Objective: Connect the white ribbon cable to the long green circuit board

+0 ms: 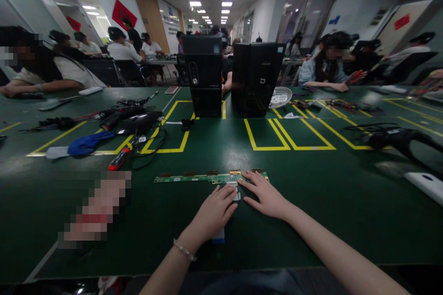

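Observation:
A long narrow green circuit board (194, 177) lies on the dark green table (311, 203) in front of me. My right hand (265, 196) rests flat on the table with fingers spread, its fingertips touching the board's right end. My left hand (214, 212) lies beside it, fingers stretched forward over a white flat ribbon cable (218, 238) that runs from the board toward me; its fingertips touch the white connector end near the board.
Two black computer towers (204, 73) (256, 78) stand at mid-table behind yellow tape boxes (266, 136). Tools, cables and a blue cloth (88, 143) lie left; a red-handled screwdriver (119, 159) nearer. A white basket (279, 97), black device (394, 138) and white object (425, 184) sit right. Other people sit around.

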`<action>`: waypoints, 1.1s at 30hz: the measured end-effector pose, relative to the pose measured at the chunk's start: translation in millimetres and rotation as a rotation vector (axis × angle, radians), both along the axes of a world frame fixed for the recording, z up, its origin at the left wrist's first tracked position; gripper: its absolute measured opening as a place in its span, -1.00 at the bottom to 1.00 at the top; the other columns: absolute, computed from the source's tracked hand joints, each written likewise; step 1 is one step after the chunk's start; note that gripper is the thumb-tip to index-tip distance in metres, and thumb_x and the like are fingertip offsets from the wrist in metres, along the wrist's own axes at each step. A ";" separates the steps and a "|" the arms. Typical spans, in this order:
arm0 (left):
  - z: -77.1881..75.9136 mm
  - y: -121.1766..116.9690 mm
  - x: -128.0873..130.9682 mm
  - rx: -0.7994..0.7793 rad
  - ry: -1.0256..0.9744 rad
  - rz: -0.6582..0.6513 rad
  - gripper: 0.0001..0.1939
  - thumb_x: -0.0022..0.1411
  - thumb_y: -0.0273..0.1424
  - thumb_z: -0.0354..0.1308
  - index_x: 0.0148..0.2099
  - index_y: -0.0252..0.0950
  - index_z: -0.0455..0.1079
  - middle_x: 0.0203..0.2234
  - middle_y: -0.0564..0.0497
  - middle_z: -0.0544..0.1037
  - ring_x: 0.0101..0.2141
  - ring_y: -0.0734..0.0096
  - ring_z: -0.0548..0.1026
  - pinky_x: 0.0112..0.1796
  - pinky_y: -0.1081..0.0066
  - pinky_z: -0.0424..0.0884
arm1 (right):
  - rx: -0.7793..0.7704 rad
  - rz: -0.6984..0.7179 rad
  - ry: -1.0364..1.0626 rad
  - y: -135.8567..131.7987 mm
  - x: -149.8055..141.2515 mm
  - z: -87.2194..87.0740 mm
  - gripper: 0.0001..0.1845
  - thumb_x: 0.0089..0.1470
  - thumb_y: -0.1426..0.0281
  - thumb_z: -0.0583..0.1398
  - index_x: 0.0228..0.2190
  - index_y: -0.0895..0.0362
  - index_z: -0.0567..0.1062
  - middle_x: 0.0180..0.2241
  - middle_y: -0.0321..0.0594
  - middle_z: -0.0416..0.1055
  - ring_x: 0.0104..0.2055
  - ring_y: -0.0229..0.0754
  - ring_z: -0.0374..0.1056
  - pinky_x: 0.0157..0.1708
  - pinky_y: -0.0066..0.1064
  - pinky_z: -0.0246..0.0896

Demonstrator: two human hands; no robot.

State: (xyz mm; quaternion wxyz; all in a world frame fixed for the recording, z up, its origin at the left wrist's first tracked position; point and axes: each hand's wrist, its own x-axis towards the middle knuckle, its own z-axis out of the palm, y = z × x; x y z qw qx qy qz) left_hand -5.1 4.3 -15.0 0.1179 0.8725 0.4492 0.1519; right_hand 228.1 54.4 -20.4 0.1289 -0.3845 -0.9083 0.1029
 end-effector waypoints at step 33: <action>-19.5 -35.8 -90.9 0.183 0.054 0.467 -0.59 0.36 -0.33 -0.09 0.19 -0.23 0.34 0.12 -0.10 0.43 0.13 0.11 0.35 0.09 0.05 0.30 | -0.131 0.151 -0.016 -4.3 -11.0 20.6 -0.45 0.19 0.12 0.11 0.19 -0.12 0.28 0.34 -0.20 -0.11 0.38 0.05 -0.28 0.30 0.08 -0.32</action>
